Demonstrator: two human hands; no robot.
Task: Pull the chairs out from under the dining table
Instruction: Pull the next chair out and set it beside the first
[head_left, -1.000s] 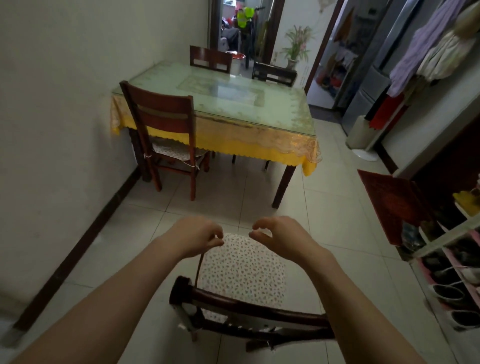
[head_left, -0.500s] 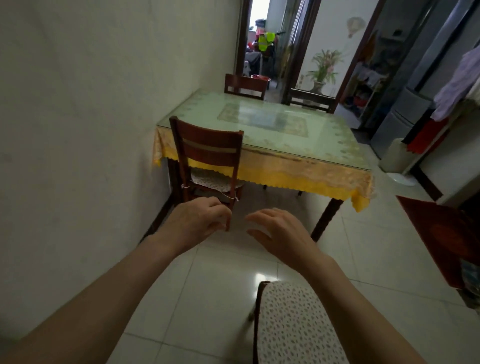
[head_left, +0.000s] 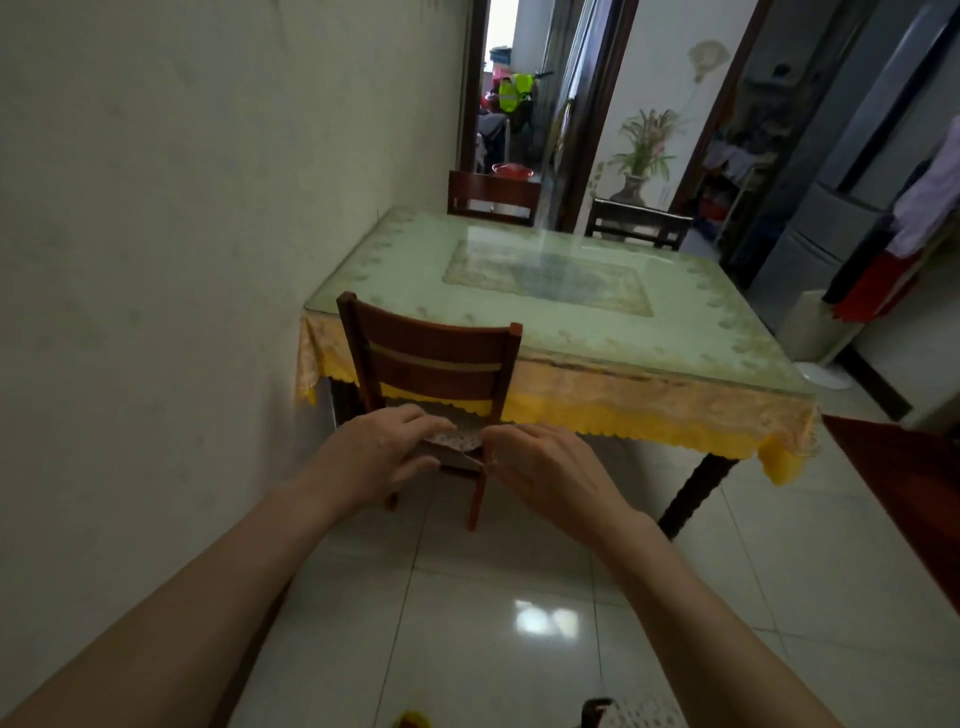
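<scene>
The left hand (head_left: 387, 453) reaches forward palm down, fingers loosely curled and not closed on anything, in front of the seat of the near dark red-brown wooden chair (head_left: 434, 364); whether it touches the seat cannot be told. The right hand (head_left: 545, 467) is held beside it, fingers bent and slightly apart, empty, its fingertips close to the chair's right rear post. This chair stands upright with its slatted back towards the camera and its seat, padded with a pale speckled cushion, pushed under the near left corner of the rectangular desk (head_left: 675, 338). The desk has a smooth glass top over a pale green patterned cloth, with a yellow scalloped fringe hanging along its edge, and its left side is against the cream wall. Two more dark wooden chairs, the far left chair (head_left: 491, 197) and the far right chair (head_left: 636, 223), are tucked at the far edge, backs upright. The glossy white tiled floor (head_left: 493, 597) reflects light.
</scene>
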